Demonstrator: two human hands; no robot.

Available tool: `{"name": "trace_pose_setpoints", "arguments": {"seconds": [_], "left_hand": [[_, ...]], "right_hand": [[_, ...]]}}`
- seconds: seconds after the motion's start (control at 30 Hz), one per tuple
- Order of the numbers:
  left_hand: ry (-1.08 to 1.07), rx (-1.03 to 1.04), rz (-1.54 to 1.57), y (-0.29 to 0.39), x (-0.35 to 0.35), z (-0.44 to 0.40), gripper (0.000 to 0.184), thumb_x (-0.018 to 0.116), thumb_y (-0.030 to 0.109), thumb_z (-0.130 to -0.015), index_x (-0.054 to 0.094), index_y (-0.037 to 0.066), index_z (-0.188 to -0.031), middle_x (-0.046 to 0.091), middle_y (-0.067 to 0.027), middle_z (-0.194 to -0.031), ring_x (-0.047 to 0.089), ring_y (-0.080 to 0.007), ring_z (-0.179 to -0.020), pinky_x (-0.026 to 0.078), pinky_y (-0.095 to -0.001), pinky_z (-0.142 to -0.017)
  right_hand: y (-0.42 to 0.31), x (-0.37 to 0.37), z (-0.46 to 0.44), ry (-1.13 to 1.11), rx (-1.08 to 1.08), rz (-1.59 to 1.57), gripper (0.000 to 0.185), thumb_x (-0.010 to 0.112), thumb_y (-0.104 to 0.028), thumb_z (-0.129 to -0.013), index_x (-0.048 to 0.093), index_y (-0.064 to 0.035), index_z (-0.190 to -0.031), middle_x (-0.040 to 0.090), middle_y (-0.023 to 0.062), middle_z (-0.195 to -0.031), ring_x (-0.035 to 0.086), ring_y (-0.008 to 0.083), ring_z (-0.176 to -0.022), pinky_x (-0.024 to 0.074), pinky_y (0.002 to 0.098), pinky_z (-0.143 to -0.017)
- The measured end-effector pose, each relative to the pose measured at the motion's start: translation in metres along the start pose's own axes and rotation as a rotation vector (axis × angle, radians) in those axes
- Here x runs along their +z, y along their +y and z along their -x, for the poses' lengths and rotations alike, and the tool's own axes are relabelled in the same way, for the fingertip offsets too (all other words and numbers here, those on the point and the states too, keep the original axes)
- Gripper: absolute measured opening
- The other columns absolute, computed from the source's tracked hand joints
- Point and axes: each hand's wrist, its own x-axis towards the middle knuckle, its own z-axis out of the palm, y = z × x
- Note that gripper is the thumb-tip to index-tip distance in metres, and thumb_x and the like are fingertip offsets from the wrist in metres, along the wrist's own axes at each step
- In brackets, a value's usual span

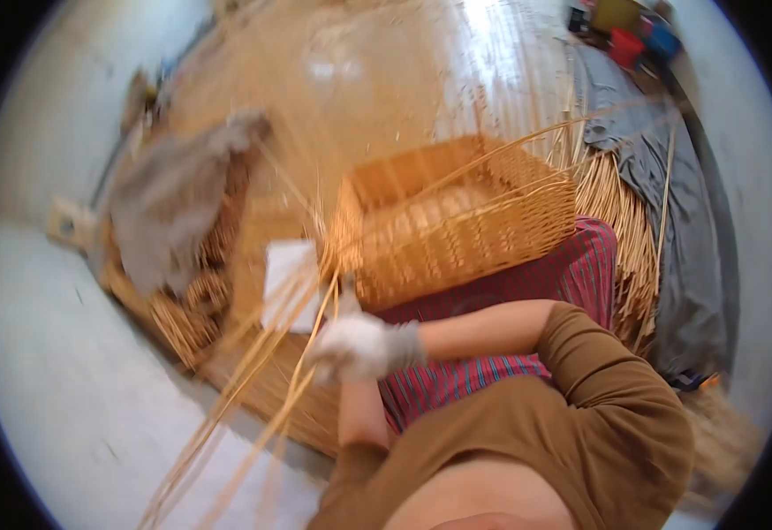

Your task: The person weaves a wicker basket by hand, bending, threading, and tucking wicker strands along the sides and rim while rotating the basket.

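A rectangular wicker basket (457, 252) with woven walls rests tilted over my lap, long loose wicker rods (253, 375) fanning out from its left corner. My right hand (351, 349), in a white and grey glove, reaches across to that corner, its fingers closed around some of the rods and blurred by motion. My left hand (344, 299) is mostly hidden behind the right one; only a greyish gloved part shows close to the basket's corner, and its fingers cannot be made out.
A white sheet (289, 283) lies left of the basket. Farther left, a grey-brown cloth (170, 203) partly covers coiled wicker bundles (187, 318). On the right, a grey cloth (669, 230) lies over a rod pile (616, 238). Coloured containers (629, 44) stand at the back right.
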Motion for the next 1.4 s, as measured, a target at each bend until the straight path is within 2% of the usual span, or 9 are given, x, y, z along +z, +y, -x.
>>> {"name": "trace_pose_setpoints", "arguments": {"seconds": [0.13,0.27,0.33,0.6,0.8,0.9,1.07,1.2,1.4], "left_hand": [[0.006,-0.005,-0.206,0.005,0.004,-0.029,0.028,0.06,0.012,-0.095,0.06,0.002,-0.121,0.069,-0.0139,-0.112,0.067,-0.023,-0.097,0.054,-0.031,-0.085],[0.036,-0.011,-0.337,0.006,0.0,-0.047,0.027,0.06,0.017,-0.095,0.063,0.003,-0.118,0.07,-0.0143,-0.109,0.067,-0.0257,-0.097,0.053,-0.0334,-0.085],[0.049,0.003,-0.409,0.007,-0.003,-0.054,0.028,0.06,0.019,-0.094,0.065,0.003,-0.116,0.071,-0.0145,-0.108,0.067,-0.027,-0.097,0.052,-0.0346,-0.085],[0.006,0.067,-0.651,0.038,-0.02,-0.08,0.023,0.062,0.023,-0.095,0.071,0.004,-0.105,0.074,-0.0138,-0.099,0.068,-0.0254,-0.092,0.051,-0.0337,-0.083],[-0.075,0.162,0.192,-0.05,-0.027,-0.126,0.01,0.063,0.01,-0.096,0.066,0.002,-0.101,0.073,-0.0087,-0.092,0.067,-0.019,-0.083,0.055,-0.0283,-0.08],[-0.023,-0.261,0.305,-0.027,-0.034,-0.134,0.025,0.055,0.022,-0.103,0.065,-0.001,-0.103,0.073,-0.0116,-0.088,0.071,-0.0194,-0.075,0.06,-0.0348,-0.068],[0.034,-0.602,0.571,-0.066,-0.028,-0.167,0.028,0.052,0.027,-0.103,0.061,0.001,-0.109,0.07,-0.0148,-0.087,0.07,-0.024,-0.07,0.059,-0.0339,-0.061],[0.392,0.718,0.141,-0.136,0.017,-0.173,0.042,0.054,0.036,-0.099,0.057,0.007,-0.129,0.064,-0.0116,-0.119,0.062,-0.0245,-0.11,0.053,-0.0364,-0.09],[-0.169,0.333,-0.698,-0.109,-0.024,-0.151,0.049,0.052,0.036,-0.097,0.052,0.01,-0.139,0.058,-0.0137,-0.136,0.052,-0.0287,-0.127,0.04,-0.0373,-0.108]], "right_hand": [[-0.008,0.037,-0.082,0.259,-0.217,0.047,0.02,0.064,-0.027,-0.088,0.069,-0.0118,-0.1,0.067,0.0116,-0.082,0.066,0.0305,-0.084,0.0519,0.043,-0.072],[-0.072,-0.027,-0.145,-0.189,-0.027,0.347,0.03,0.061,-0.026,-0.089,0.067,-0.015,-0.117,0.069,0.0125,-0.107,0.066,0.0289,-0.099,0.0523,0.0429,-0.085],[-0.068,-0.021,-0.153,0.161,-0.184,0.308,0.057,0.065,-0.029,-0.087,0.051,-0.0233,-0.142,0.06,0.0127,-0.128,0.061,0.0303,-0.113,0.0482,0.0407,-0.098],[-0.023,-0.084,-0.211,-0.094,-0.275,0.775,0.059,0.062,-0.03,-0.091,0.044,-0.0302,-0.147,0.053,0.0131,-0.142,0.06,0.0283,-0.116,0.0485,0.0404,-0.099],[-0.05,-0.071,-0.203,-0.26,-0.003,1.106,0.055,0.067,-0.028,-0.092,0.049,-0.0324,-0.144,0.073,0.0086,-0.095,0.067,0.0181,-0.07,0.0546,0.0307,-0.062],[-0.035,-0.091,-0.197,-0.312,-0.26,1.176,0.05,0.061,-0.036,-0.095,0.048,-0.0311,-0.144,0.073,0.0047,-0.084,0.065,0.0141,-0.059,0.0477,0.026,-0.045],[-0.004,-0.071,-0.185,-0.494,-0.359,0.756,0.046,0.063,-0.026,-0.095,0.053,-0.0167,-0.139,0.073,0.0069,-0.089,0.069,0.0166,-0.071,0.0537,0.0267,-0.058],[0.055,0.019,-0.18,-0.424,-0.199,0.525,0.052,0.059,-0.018,-0.096,0.045,-0.0089,-0.145,0.068,0.0149,-0.117,0.068,0.0305,-0.102,0.0555,0.0371,-0.089],[0.176,0.099,-0.25,-0.096,0.426,0.818,0.069,0.06,-0.027,-0.095,0.027,-0.0181,-0.155,0.066,0.0156,-0.122,0.067,0.0325,-0.106,0.0524,0.0384,-0.089]]}}
